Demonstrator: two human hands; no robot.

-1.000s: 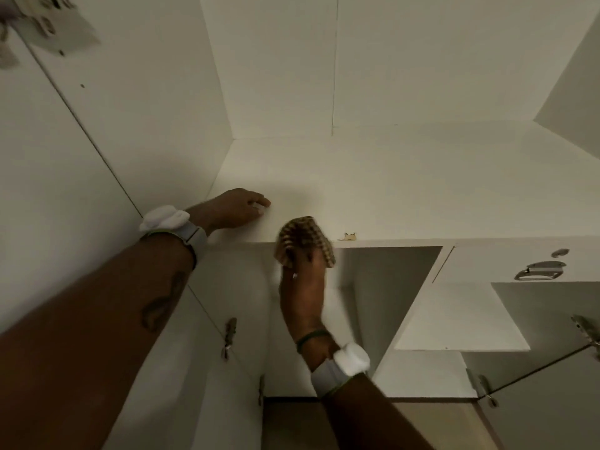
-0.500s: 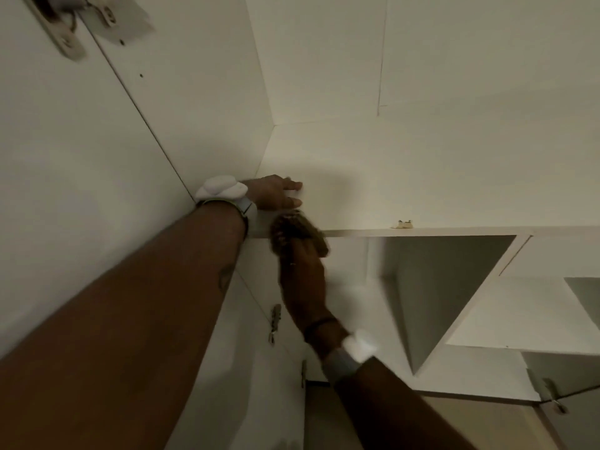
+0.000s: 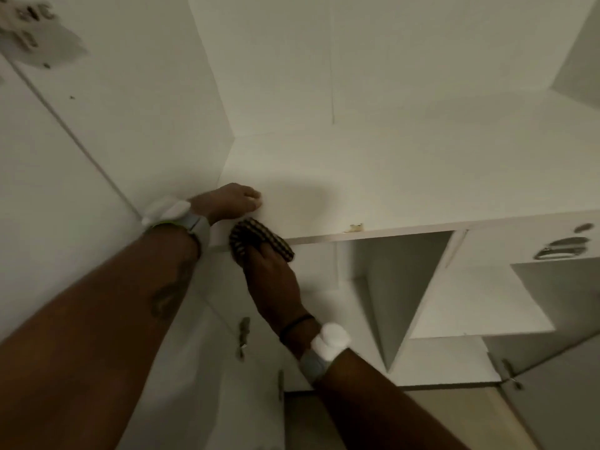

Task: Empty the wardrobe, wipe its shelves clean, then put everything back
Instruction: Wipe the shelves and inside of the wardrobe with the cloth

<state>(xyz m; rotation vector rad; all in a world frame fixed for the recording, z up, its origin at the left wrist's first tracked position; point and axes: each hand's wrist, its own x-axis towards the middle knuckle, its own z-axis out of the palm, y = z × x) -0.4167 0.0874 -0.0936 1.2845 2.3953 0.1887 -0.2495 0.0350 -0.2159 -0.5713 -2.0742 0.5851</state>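
A bare white wardrobe shelf point(image 3: 406, 183) fills the middle of the head view. My left hand point(image 3: 232, 201) rests on its front left corner, close to the side wall, fingers loosely curled with nothing in them. My right hand point(image 3: 272, 280) grips a brown checked cloth point(image 3: 256, 238) bunched over its fingers and presses it against the shelf's front edge, just below and right of my left hand. A small chip point(image 3: 356, 227) marks that edge further right.
The left side panel point(image 3: 130, 108) carries a hinge plate point(image 3: 35, 37) at the top. Below the shelf are open white compartments point(image 3: 396, 287), a drawer front with a metal handle point(image 3: 561, 250) at right, and door hinges point(image 3: 243, 336) low down.
My right hand with the cloth has slid left along the shelf's front edge toward my left hand, which stays at the corner. The view has shifted.
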